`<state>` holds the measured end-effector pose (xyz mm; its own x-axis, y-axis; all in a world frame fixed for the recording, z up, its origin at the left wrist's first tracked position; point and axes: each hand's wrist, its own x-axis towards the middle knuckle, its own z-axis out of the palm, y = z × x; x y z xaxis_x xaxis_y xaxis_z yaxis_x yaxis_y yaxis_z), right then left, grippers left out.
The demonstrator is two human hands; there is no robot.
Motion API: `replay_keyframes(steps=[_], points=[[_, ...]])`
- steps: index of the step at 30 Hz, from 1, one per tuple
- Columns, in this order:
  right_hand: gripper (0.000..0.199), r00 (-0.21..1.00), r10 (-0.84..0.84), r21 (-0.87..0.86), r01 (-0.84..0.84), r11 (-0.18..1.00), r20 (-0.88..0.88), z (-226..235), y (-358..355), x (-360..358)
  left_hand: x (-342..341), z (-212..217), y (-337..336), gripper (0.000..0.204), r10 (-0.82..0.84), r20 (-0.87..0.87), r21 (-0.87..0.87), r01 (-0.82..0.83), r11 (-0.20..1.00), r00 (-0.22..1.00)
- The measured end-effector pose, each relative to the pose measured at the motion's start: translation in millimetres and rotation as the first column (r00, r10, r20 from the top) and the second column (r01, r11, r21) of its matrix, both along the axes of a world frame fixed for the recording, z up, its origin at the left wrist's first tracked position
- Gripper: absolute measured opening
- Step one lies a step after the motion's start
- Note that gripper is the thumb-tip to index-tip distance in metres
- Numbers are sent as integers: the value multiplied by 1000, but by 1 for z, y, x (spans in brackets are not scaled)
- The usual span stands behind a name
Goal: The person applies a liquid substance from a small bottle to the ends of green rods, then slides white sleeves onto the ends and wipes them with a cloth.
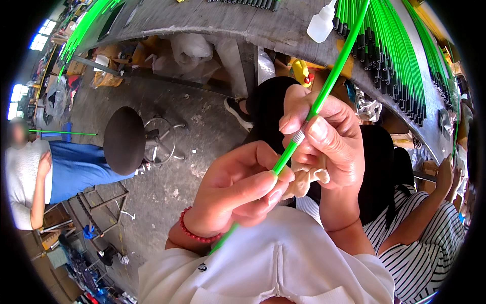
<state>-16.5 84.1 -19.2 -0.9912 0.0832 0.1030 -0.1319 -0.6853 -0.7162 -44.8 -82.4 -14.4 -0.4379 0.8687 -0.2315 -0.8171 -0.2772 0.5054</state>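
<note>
Worktop [263,25] curves across the top of the frame, loaded with bundles of green rods [400,66] with black ends, upper right. A white squeeze bottle [322,23] stands on it near the top centre. A black stool [124,139] sits left of centre on the concrete floor [167,192]. One person in a white top and blue skirt is at the far left; another in a striped shirt [430,248] is at the lower right, one arm raised toward the worktop edge.

Risks, as I judge them:
- The rod [324,91] I hold is long and thin. It runs from the frame's lower centre up past the bottle, so its far end could sweep the bottle or nudge the bundles.
- Bending it between my two grips could kink or snap it at the silver band [298,137].
- The cream cloth [309,177] could slip from under my right fingers.

Pose:
- Left hand [238,190], centre frame, palm turned up, thumb and forefinger pinched shut on the rod below the band. Red bead bracelet [195,233] at the wrist.
- Right hand [324,144], just above and right, fingers curled tight around the rod at the band, thumb pressing on top, cloth bunched beneath.
- Both forearms rise from the lower edge, hands nearly touching.
</note>
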Motion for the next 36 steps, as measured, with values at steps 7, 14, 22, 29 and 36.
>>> replay_keyframes(steps=[7, 14, 22, 29, 36], points=[[27, 992, -119, 192, 126, 973, -46, -5, 9, 6, 7, 1, 1, 19, -30, -11, -28, 29, 999, 999], [25, 981, -161, 219, 134, 966, 108, -1, 7, 9, 19, -6, -5, 14, 61, -334, -207, -136, 969, 941], [17, 999, -1, 106, 5, 994, -37, -11, 15, 5, 15, -25, -1, 17, -40, 18, 105, 38, 994, 999], [31, 978, 64, 197, -24, 980, -198, -17, 14, -3, 16, -33, -3, 16, -179, 201, 292, 115, 949, 963], [21, 999, 18, 122, -21, 992, 30, -18, 5, 6, 17, -24, -3, 17, 31, -52, 4, -31, 1000, 998]])
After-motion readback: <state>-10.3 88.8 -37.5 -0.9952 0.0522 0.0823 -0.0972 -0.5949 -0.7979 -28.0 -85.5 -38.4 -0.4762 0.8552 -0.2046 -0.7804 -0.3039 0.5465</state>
